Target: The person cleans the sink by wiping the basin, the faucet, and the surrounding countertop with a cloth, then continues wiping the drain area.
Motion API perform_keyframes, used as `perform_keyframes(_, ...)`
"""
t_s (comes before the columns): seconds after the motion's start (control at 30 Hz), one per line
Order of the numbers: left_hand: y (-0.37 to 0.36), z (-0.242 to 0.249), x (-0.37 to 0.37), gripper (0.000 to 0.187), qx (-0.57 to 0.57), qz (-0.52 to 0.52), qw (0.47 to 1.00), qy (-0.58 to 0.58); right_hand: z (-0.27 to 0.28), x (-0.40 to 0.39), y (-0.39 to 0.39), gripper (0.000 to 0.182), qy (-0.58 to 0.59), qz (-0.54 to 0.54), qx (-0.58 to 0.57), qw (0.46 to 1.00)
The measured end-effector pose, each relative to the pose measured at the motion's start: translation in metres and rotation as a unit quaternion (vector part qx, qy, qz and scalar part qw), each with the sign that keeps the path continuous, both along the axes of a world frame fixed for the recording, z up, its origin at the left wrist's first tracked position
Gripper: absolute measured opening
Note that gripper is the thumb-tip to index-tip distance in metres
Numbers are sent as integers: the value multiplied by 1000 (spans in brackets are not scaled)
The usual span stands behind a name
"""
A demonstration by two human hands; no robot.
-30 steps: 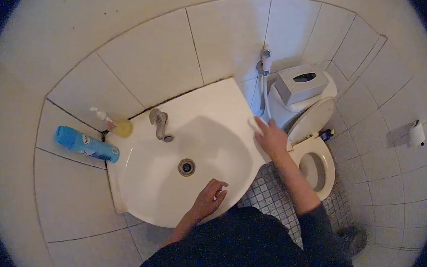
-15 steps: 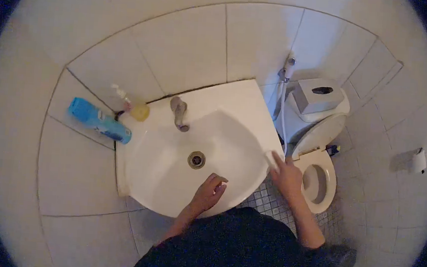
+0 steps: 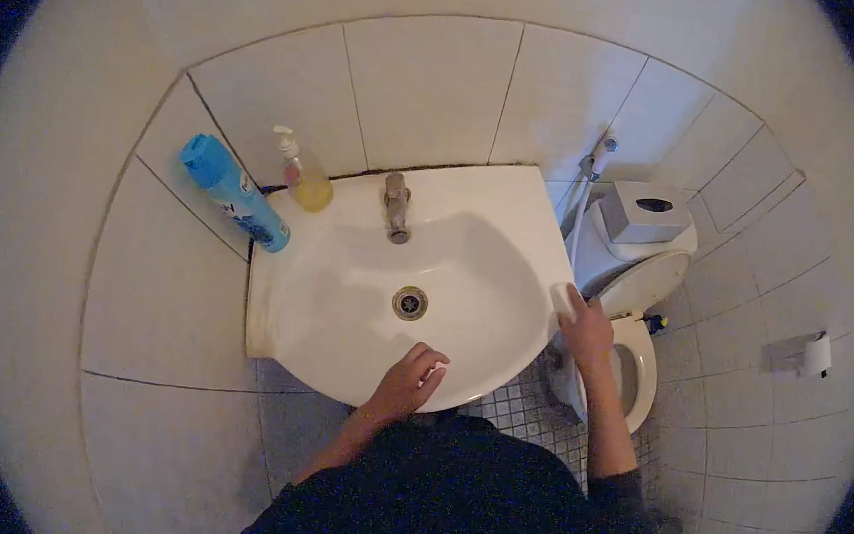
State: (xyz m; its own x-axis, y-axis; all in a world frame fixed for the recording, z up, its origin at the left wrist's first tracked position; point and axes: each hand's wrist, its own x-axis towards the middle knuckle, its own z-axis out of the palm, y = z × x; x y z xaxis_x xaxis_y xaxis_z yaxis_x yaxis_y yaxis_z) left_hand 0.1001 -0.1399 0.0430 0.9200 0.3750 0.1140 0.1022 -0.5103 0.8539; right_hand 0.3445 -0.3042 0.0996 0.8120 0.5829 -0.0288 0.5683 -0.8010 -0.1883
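Over the front of the white sink (image 3: 293, 342) is my left hand (image 3: 404, 384), its fingers curled toward the thumb. A small pale spot shows between them; whether it is a held thing or the basin behind, I cannot make out. At the sink's right edge my right hand (image 3: 587, 335) is closed on a small white oblong piece (image 3: 563, 300), perhaps a sponge or folded tissue, pressed to the rim. The metal faucet (image 3: 397, 207) stands at the back of the sink, behind the drain (image 3: 410, 304).
A blue bottle (image 3: 237, 195) and a pump bottle of yellow liquid (image 3: 305, 179) stand at the back left of the sink. To the right are a toilet (image 3: 644, 385), a tissue box (image 3: 644, 214) on its tank, a hand sprayer (image 3: 601, 158) and a paper roll (image 3: 816, 355).
The view has shifted, so the sink sits higher and further right. My right hand still holds the white piece at the sink's right edge. My left hand stays curled over the front.
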Motion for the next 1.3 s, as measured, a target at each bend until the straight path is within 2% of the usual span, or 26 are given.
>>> perform_keyframes(0.23,4,-5,-34,16,-50,38,998,6,-5,-73,-2,57,-14,74,67,995)
perform_keyframes(0.3,-8,-10,-27,23,-196,46,979,-34,-18,-94,2,61,160,104,248,950)
perform_keyframes(0.33,-14,-8,-22,23,-196,46,979,-32,-20,-109,7,62,231,103,296,921)
perform_keyframes(0.37,-18,-5,-13,28,-331,31,943,-20,-20,-126,15,64,297,99,343,886)
perform_keyframes(0.4,-21,-1,-3,33,-458,15,889,-7,-28,-140,21,64,295,98,346,885)
perform_keyframes(0.43,-24,4,6,33,-454,12,891,-7,-41,-151,26,64,272,130,344,889)
perform_keyframes(0.47,-24,9,16,37,-471,51,881,1,-48,-152,31,64,248,163,344,891)
perform_keyframes(0.5,-24,13,24,41,-485,90,870,9,-34,-150,34,64,244,164,350,889)
perform_keyframes(0.53,-20,12,32,42,-460,134,878,21,-16,-147,34,63,311,164,337,873)
perform_keyframes(0.57,-14,6,40,42,-453,132,882,21,-6,-142,36,62,378,161,324,852)
perform_keyframes(0.6,-7,-5,50,42,-397,124,909,24,-11,-123,30,53,336,169,289,880)
perform_keyframes(0.63,-2,-18,58,43,-343,114,932,29,-17,-103,22,53,336,164,294,880)
perform_keyframes(0.67,5,-28,70,44,-251,98,963,18,-24,-84,11,46,250,157,282,913)
perform_keyframes(0.7,8,-38,83,44,-251,93,963,23,-26,-68,2,39,161,148,265,939)
perform_keyframes(0.77,8,-56,111,49,11,71,995,-66,-19,-43,-17,35,159,119,280,939)
perform_keyframes(0.83,3,-66,137,51,24,50,996,-66,-14,-29,-29,32,155,92,290,940)
perform_keyframes(0.9,0,-76,161,53,33,30,997,-65,-16,-22,-39,29,163,71,237,955)
perform_keyframes(0.97,1,-90,181,53,109,16,986,-122,-20,-21,-46,28,178,72,214,958)
perform_keyframes(1.0,4,-100,188,53,101,19,988,-120,-23,-21,-49,27,194,77,194,958)
perform_keyframes(1.07,16,-115,204,52,200,136,961,-131,-33,-20,-51,26,196,77,191,959)
perform_keyframes(1.1,24,-111,209,52,193,137,963,-126,-38,-21,-52,25,196,74,194,958)
perform_keyframes(1.2,21,-108,215,52,162,246,949,-109,-43,-23,-53,23,183,88,204,958)
perform_keyframes(1.23,12,-107,214,52,161,249,949,-105,-45,-23,-52,23,187,90,202,957)
perform_keyframes(1.3,-3,-106,208,52,154,117,974,-122,-50,-22,-51,22,204,76,161,963)
